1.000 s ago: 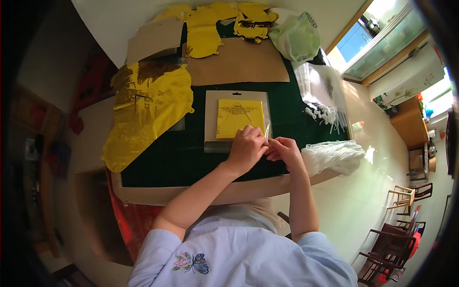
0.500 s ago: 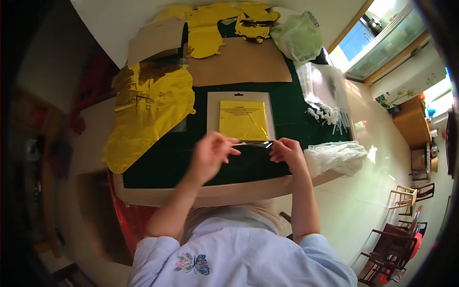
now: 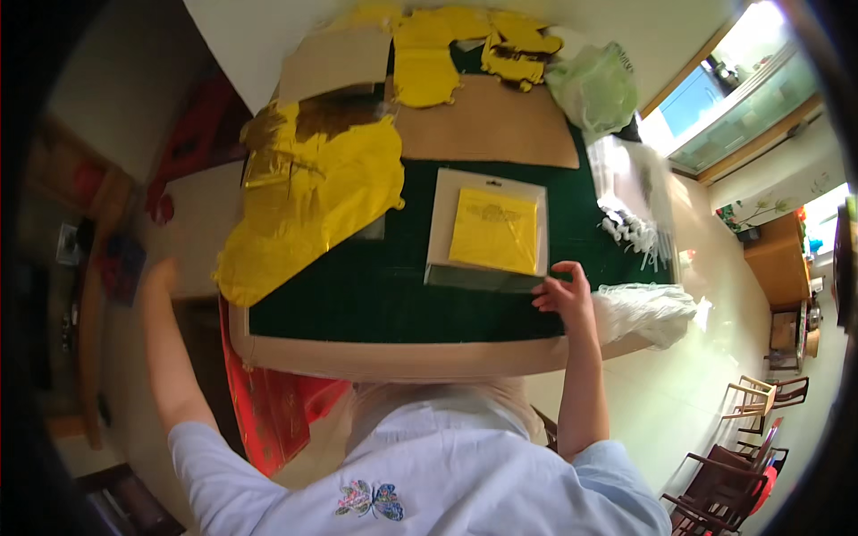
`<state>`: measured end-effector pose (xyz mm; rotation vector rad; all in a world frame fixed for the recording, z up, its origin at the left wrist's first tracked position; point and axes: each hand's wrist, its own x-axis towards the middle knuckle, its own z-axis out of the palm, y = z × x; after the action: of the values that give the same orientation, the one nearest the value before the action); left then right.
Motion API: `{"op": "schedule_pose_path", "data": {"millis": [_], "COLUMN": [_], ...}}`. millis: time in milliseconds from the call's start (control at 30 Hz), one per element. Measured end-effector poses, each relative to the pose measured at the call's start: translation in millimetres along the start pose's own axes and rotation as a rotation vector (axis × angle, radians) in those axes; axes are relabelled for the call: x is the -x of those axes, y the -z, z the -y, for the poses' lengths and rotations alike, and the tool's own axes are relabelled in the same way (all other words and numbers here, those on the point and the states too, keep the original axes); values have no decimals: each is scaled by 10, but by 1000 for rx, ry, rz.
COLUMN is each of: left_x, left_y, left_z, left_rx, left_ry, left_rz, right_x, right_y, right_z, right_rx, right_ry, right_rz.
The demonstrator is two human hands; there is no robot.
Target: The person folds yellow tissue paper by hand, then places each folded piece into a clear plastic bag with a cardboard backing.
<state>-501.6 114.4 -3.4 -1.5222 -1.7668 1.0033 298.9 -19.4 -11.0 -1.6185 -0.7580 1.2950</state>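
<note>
A clear plastic sleeve (image 3: 487, 279) lies on the dark green tabletop, with a pale card (image 3: 445, 205) and a folded yellow foil sheet (image 3: 494, 230) inside it. My right hand (image 3: 569, 293) is at the sleeve's near right corner, fingers loosely curled and apart, gripping nothing that I can see. Whether a fingertip touches the corner is unclear. Out past the table's left edge, my left hand (image 3: 159, 272) is stretched over the floor, away from the sleeve. Blur and dimness hide its fingers.
A large yellow foil balloon (image 3: 313, 192) lies flat on the left. Brown cardboard (image 3: 492, 125), more yellow foil (image 3: 424, 67) and a pale green plastic bag (image 3: 594, 89) fill the far side. White string (image 3: 630, 228) and a white plastic bundle (image 3: 648, 308) lie on the right.
My left hand has swung from the sleeve's near edge out beyond the table's left side. My right hand has released the edge, which now lies flat. The view has shifted slightly.
</note>
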Motion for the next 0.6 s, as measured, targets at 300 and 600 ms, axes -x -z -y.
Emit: {"op": "schedule_pose_path", "data": {"millis": [300, 600], "left_x": [480, -410], "left_y": [2503, 1444], "left_z": [-630, -383], "left_rx": [1179, 2671], "left_ry": [440, 196], "left_rz": [-565, 268], "right_x": [185, 257], "right_y": [187, 128], "right_z": [-39, -96], "right_rx": [95, 681], "right_ry": [147, 494], "right_rz": [82, 31]}}
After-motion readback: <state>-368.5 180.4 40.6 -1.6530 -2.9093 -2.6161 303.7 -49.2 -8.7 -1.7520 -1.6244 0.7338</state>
